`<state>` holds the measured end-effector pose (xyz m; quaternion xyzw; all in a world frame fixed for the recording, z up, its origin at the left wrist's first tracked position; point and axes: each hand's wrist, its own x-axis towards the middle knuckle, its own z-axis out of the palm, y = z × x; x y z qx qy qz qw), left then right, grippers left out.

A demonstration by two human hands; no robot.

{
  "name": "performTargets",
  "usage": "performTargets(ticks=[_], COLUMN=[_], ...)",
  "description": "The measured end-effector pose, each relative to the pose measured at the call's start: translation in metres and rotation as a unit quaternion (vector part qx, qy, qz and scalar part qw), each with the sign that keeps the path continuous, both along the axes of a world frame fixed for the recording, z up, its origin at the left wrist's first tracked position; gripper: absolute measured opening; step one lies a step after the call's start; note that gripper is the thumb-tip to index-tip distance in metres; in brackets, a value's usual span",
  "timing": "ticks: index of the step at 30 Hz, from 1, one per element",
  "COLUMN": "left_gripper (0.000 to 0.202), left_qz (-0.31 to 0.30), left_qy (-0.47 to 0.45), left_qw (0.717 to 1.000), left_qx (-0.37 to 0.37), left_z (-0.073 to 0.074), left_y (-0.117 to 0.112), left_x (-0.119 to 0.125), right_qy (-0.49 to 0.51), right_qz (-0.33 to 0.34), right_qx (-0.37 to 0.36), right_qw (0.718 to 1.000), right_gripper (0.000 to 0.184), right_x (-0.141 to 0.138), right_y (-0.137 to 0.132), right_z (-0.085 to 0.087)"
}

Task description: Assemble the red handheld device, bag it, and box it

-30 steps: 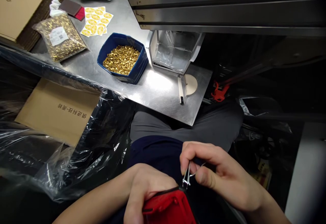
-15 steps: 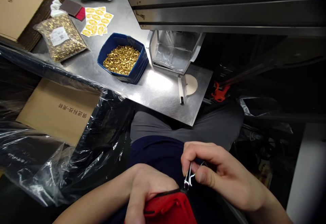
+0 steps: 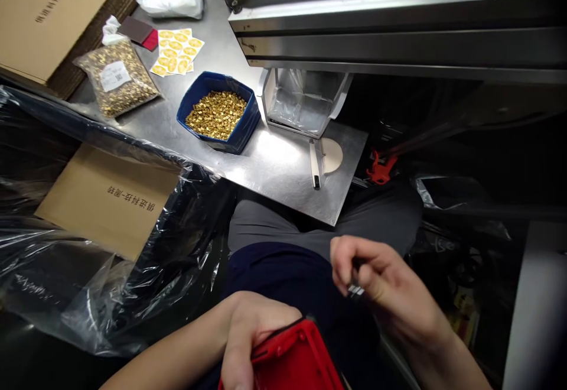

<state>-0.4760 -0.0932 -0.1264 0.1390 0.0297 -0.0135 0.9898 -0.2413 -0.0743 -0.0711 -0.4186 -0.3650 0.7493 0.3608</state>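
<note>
At the bottom of the head view my left hand (image 3: 252, 337) grips a red plastic tool (image 3: 292, 360) over my lap. My right hand (image 3: 381, 286) is a little to the right and higher, its fingers pinched on a small metal clip (image 3: 354, 289) that shows only as a short silver tip. The clip is clear of the red tool. Both hands are over my dark apron and grey trousers, below the steel table (image 3: 283, 171).
On the steel table stand a blue bin of small gold parts (image 3: 217, 112), a clear bag of the same parts (image 3: 117, 77), a sheet of yellow stickers (image 3: 177, 50) and a white-framed machine fixture (image 3: 305, 100). A cardboard box in clear plastic (image 3: 110, 201) lies at left.
My right hand has lifted up and to the right, drawing the metal clip away from the red tool's edge. The view has tilted slightly downward.
</note>
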Motion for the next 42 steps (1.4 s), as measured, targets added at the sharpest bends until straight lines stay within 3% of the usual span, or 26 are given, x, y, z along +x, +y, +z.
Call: performTargets(ticks=[2,4,6,9,12,15,18,22,33,42], left_gripper=[0.060,0.072,0.091,0.103,0.093,0.083,0.073,0.071,0.046,0.049], left_qz=[-0.016,-0.007,0.031,0.111,0.148,0.161,0.171,0.170,0.169,0.165], left_qy=[-0.041,-0.039,-0.022,0.033,0.081,0.076,0.075,0.065,0.059,0.067], left_qw=[0.999,0.999,0.999,0.993,0.986,0.984,0.982,0.983,0.984,0.983], left_qx=[-0.016,-0.019,-0.030,-0.040,-0.005,0.019,0.017,0.013,0.013,0.033], left_z=[-0.006,-0.009,-0.009,0.000,0.012,0.019,0.020,0.023,0.021,0.019], left_y=[-0.002,-0.005,-0.009,-0.012,-0.006,0.000,0.000,-0.001,0.002,0.002], left_x=[0.005,0.011,0.017,0.022,0.022,0.021,0.022,0.026,0.026,0.024], right_qy=[0.057,0.061,0.010,-0.167,-0.351,-0.405,-0.426,-0.454,-0.485,-0.486], right_qz=[-0.100,-0.154,-0.143,-0.087,-0.043,0.008,0.048,0.048,0.044,0.048], right_qx=[-0.046,-0.059,-0.040,0.042,0.190,0.323,0.387,0.434,0.431,0.461], right_qw=[0.992,0.984,0.989,0.981,0.916,0.855,0.817,0.776,0.760,0.741], right_gripper=[0.028,0.022,0.022,0.021,0.024,0.031,0.028,0.023,0.032,0.031], right_x=[0.006,0.013,0.017,0.018,0.010,-0.001,-0.010,-0.014,-0.014,-0.008], right_y=[0.000,-0.002,-0.007,-0.018,-0.028,-0.033,-0.034,-0.032,-0.038,-0.050], right_z=[-0.006,-0.008,-0.003,0.012,0.028,0.034,0.033,0.031,0.028,0.021])
